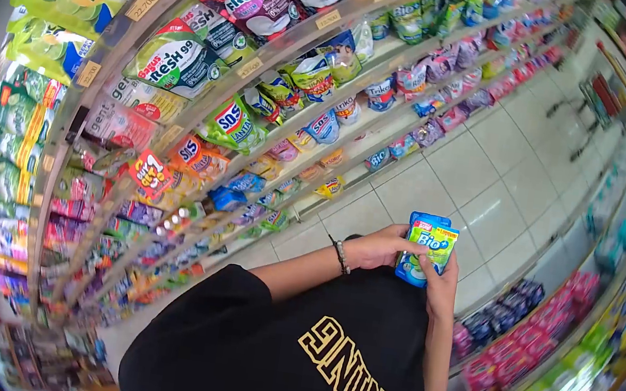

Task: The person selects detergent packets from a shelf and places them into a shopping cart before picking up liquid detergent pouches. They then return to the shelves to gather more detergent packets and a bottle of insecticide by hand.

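A small blue-and-green pouch (431, 244) marked "Bio", probably a refill pack, is held in front of my body. My left hand (381, 247), with a beaded bracelet on the wrist, grips its left side, the thumb laid across the front. On the other side my right hand (440, 281) wraps the lower right edge, its thumb pressed on the front face. Blue packaging shows along the pouch's top and left edges, behind the green front.
Tall shelves (283, 61) full of pouches, with price tags along their edges, line the left. A lower shelf (539, 336) of pink and dark packs runs along the right. Between them lies a tiled floor aisle (482, 170), with a shopping cart (607, 96) at its far end.
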Tool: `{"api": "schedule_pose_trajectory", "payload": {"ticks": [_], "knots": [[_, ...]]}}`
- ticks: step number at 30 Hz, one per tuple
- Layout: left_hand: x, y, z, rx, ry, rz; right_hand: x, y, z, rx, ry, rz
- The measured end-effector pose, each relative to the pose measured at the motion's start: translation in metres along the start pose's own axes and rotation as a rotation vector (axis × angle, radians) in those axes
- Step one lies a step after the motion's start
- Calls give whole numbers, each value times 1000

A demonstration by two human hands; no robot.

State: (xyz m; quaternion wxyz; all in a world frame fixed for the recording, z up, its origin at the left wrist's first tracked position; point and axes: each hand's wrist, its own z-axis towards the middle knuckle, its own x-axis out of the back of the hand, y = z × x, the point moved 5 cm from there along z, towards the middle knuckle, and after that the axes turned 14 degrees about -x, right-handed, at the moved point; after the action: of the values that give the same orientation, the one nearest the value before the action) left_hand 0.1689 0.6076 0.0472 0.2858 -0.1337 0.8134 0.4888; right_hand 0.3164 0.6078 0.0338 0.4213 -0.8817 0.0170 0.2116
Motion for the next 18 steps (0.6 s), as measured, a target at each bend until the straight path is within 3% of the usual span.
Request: {"api": "schedule_pose_trajectory", "payload": {"ticks": [6, 8, 9, 10, 13, 18], "knots": [[-17, 33, 76, -198, 119, -106, 22, -96, 79, -4, -120, -279], [-4, 39, 100, -289, 255, -120, 29, -115, 121, 266, -52, -799], [0, 45, 112, -348, 300, -144, 18, -135, 131, 313, -64, -840], [5, 48, 124, -355, 306, -164, 20, -144, 149, 305, -72, -860], [25, 76, 148, -447, 403, 30, 5, -165, 185, -123, -360, -525], [50, 136, 178, -645, 497, 54, -4, -225, 240, -112, -437, -703]]}}
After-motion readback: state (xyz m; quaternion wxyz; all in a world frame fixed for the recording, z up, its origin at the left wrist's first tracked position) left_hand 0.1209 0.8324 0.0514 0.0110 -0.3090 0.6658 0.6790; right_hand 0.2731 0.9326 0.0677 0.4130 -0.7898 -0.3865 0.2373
